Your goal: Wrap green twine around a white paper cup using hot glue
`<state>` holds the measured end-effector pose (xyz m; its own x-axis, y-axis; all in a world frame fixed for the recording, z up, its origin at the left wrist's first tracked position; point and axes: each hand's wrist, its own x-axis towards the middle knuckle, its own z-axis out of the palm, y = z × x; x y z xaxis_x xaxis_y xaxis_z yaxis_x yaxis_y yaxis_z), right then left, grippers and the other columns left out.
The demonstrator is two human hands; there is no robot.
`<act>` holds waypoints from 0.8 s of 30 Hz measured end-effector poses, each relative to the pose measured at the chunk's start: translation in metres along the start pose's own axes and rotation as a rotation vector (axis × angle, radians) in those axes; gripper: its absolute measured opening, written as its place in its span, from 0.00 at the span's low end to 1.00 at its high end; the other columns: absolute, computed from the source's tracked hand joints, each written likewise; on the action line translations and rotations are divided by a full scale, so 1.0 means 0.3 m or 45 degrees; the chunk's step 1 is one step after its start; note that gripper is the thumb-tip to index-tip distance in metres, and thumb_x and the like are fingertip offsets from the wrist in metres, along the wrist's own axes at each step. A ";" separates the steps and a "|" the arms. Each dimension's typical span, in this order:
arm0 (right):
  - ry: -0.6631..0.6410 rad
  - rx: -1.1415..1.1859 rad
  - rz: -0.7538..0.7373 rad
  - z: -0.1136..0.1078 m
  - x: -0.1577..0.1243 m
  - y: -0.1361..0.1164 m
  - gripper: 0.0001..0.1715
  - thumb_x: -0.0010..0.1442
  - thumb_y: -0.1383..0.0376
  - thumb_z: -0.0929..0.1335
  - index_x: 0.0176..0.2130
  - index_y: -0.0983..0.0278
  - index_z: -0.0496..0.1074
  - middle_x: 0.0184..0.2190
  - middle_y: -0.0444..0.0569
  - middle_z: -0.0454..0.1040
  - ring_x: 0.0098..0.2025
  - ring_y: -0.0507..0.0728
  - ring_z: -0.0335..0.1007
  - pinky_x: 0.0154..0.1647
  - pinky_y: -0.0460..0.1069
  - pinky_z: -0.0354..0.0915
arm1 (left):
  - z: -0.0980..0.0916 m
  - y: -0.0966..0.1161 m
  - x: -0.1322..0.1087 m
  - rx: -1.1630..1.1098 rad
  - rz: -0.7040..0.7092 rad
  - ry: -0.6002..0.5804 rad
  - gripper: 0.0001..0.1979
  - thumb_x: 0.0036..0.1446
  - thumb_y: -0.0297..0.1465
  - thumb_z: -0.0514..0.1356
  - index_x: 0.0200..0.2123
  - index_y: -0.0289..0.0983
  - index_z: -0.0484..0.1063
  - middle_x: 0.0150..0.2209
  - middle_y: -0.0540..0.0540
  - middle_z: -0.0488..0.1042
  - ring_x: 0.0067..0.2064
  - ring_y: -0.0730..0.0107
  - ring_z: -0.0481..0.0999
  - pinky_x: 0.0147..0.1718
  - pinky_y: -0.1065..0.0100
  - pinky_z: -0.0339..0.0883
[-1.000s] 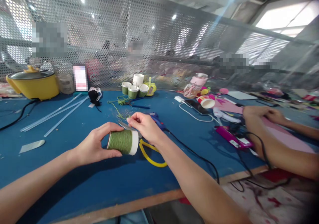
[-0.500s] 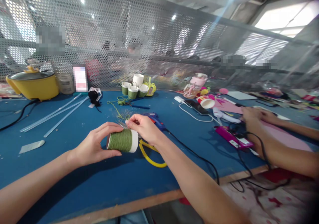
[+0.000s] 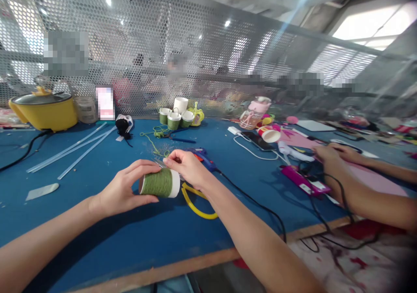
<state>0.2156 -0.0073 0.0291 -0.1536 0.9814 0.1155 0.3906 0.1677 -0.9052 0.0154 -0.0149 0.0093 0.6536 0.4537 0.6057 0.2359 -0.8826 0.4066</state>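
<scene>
My left hand (image 3: 127, 184) is wrapped round a white paper cup (image 3: 175, 184) lying on its side in the air, its wall wound with green yarn (image 3: 158, 183). Thumb below and fingers above grip it near one end. Just over the cup's white rim, my right hand (image 3: 184, 165) is closed in a pinch. A loose strand of green yarn (image 3: 155, 150) runs to its fingertips, which hide the end. Behind and below the cup lie scissors with yellow handles (image 3: 198, 213). A blue glue gun (image 3: 204, 157) rests just beyond my right hand.
Green-wrapped cups (image 3: 174, 121), pliers (image 3: 182, 139) and a yarn tangle (image 3: 160, 131) lie ahead. Clear glue sticks (image 3: 74, 147) and a yellow electric pot (image 3: 45, 113) are at left. To the right, a co-worker's hands (image 3: 329, 158) are near a purple power strip (image 3: 304, 181) and cables.
The cup has shifted very slightly to the left in my left hand. My right hand stays almost still. The co-worker's hands at the right have moved a little.
</scene>
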 end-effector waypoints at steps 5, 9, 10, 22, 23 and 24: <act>-0.007 -0.034 0.013 0.001 0.000 0.000 0.12 0.52 0.59 0.67 0.24 0.64 0.65 0.19 0.39 0.62 0.22 0.49 0.55 0.25 0.45 0.54 | 0.006 -0.005 0.000 -0.070 -0.054 0.003 0.24 0.51 0.34 0.64 0.50 0.37 0.62 0.47 0.38 0.68 0.49 0.58 0.69 0.48 0.59 0.66; -0.005 -0.083 0.032 -0.008 0.016 0.019 0.16 0.55 0.56 0.64 0.24 0.65 0.67 0.20 0.41 0.66 0.22 0.49 0.59 0.25 0.45 0.56 | 0.016 -0.010 0.002 -0.310 -0.237 0.042 0.24 0.48 0.36 0.65 0.48 0.37 0.63 0.46 0.40 0.69 0.47 0.58 0.70 0.46 0.59 0.66; 0.010 -0.090 0.037 -0.013 0.022 0.024 0.17 0.57 0.55 0.63 0.25 0.65 0.67 0.21 0.43 0.67 0.23 0.50 0.60 0.26 0.46 0.57 | 0.017 -0.012 0.004 -0.390 -0.321 0.063 0.25 0.47 0.36 0.65 0.47 0.37 0.64 0.45 0.40 0.70 0.46 0.58 0.71 0.45 0.59 0.67; 0.105 -0.142 -0.101 -0.020 -0.018 -0.010 0.19 0.54 0.52 0.64 0.24 0.65 0.65 0.20 0.42 0.63 0.23 0.49 0.56 0.24 0.46 0.54 | 0.024 -0.049 0.010 -0.552 -0.720 0.138 0.26 0.44 0.37 0.65 0.47 0.35 0.63 0.40 0.42 0.72 0.38 0.61 0.74 0.39 0.56 0.69; 0.072 -0.096 -0.074 -0.015 -0.021 -0.010 0.18 0.53 0.53 0.65 0.24 0.65 0.65 0.21 0.42 0.63 0.23 0.49 0.56 0.24 0.45 0.54 | 0.026 -0.050 0.009 -0.516 -0.692 0.144 0.27 0.44 0.36 0.65 0.47 0.35 0.63 0.42 0.42 0.72 0.40 0.60 0.73 0.41 0.56 0.68; 0.049 -0.044 -0.046 -0.010 -0.023 -0.011 0.17 0.52 0.54 0.66 0.24 0.65 0.65 0.21 0.42 0.63 0.23 0.49 0.56 0.23 0.45 0.54 | 0.028 -0.051 0.008 -0.487 -0.666 0.154 0.27 0.43 0.35 0.66 0.47 0.36 0.63 0.43 0.42 0.71 0.42 0.59 0.73 0.43 0.55 0.67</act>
<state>0.2182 -0.0144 0.0324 -0.1335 0.9774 0.1642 0.4167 0.2056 -0.8855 0.0194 -0.0013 -0.0013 0.4317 0.8411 0.3258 0.2139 -0.4464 0.8689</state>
